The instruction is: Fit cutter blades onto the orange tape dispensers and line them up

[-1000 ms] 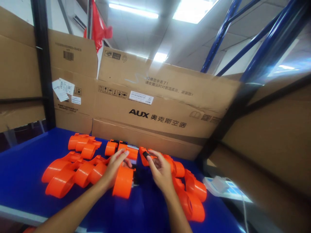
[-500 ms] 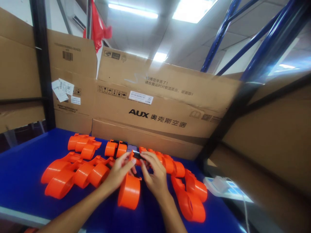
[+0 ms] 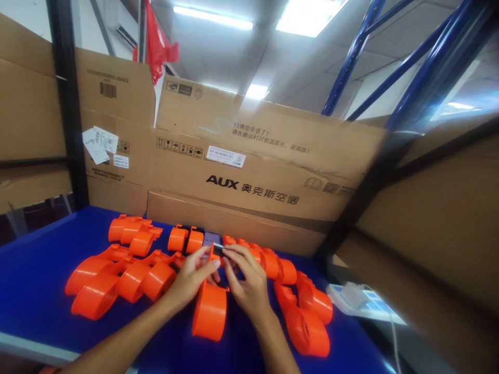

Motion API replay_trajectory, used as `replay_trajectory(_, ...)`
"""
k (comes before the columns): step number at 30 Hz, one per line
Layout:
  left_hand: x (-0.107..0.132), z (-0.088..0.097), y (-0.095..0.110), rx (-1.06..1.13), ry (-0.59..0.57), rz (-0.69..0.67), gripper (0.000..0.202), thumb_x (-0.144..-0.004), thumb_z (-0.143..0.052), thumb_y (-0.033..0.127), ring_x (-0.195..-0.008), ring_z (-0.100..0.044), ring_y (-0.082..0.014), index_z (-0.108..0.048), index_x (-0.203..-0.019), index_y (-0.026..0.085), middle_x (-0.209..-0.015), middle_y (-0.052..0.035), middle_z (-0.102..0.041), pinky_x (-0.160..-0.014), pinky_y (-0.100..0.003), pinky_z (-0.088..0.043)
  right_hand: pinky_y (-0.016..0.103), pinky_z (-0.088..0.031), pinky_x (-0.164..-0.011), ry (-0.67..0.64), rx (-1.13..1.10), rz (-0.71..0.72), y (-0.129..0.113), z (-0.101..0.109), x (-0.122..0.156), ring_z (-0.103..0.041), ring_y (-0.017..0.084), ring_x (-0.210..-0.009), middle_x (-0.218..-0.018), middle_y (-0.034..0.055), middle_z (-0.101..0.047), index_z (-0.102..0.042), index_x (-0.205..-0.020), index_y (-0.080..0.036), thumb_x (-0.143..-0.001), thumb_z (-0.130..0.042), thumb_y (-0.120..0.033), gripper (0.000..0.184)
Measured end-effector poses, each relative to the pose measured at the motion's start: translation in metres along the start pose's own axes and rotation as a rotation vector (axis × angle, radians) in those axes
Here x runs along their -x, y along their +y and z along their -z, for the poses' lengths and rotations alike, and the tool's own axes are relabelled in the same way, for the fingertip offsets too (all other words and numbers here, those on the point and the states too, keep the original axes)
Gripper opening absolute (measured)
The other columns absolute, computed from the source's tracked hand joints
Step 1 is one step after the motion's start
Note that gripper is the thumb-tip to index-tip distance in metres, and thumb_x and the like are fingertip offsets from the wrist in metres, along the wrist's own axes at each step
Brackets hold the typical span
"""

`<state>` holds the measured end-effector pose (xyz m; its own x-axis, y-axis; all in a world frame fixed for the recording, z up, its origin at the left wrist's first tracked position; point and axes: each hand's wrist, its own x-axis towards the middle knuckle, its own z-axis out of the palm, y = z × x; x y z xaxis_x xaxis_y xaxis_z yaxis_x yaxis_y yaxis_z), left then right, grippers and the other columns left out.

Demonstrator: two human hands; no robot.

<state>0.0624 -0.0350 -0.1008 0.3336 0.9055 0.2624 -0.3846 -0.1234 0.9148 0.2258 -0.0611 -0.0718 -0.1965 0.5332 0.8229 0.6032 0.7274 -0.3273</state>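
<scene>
**Both hands close on one orange housing at the middle of the blue table**

We take the orange housing (image 3: 209, 310) as our landmark. It lies on the blue table (image 3: 35, 280), its long axis running from the round barrel nearest us away toward the cardboard wall (image 3: 249, 187). Our left hand (image 3: 191, 278) sits at its far end on the left side, our right hand (image 3: 247, 285) at the same end on the right, so both are equally near. The fingers of both hands are curled and pinch a small dark part (image 3: 218, 251) against the far tip of the housing; we judge each hand closed on the piece, though how firm the grip is we cannot tell.

Left of the housing lies a cluster of like orange parts (image 3: 117, 280); we count about five, with overlap making the number uncertain. Beyond those, farther left and back, sits a smaller group (image 3: 132, 234) of perhaps three. Straight behind the housing stand two short orange cylinders (image 3: 186, 240). To the right a row of orange pieces (image 3: 304, 311) curves toward us, roughly four. Farther right, off the table edge, lies one white charger (image 3: 353, 297) with its cable.
</scene>
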Motion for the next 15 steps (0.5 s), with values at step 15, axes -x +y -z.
replay_trajectory(15, -0.005, 0.005, 0.003, 0.280, 0.162, 0.109, 0.029, -0.068, -0.076, 0.031, -0.049, -0.059, -0.0113, -0.061, -0.089, 0.017, -0.073, -0.0008, -0.067, -0.048, -0.022, -0.048, 0.035, -0.049, -0.076, 0.023, 0.119, -0.337, 0.039, 0.030, 0.001, -0.064, 0.023, -0.082, -0.088, 0.0074, -0.070, -0.072, -0.094, -0.020, -0.094, -0.053, -0.033, 0.023)
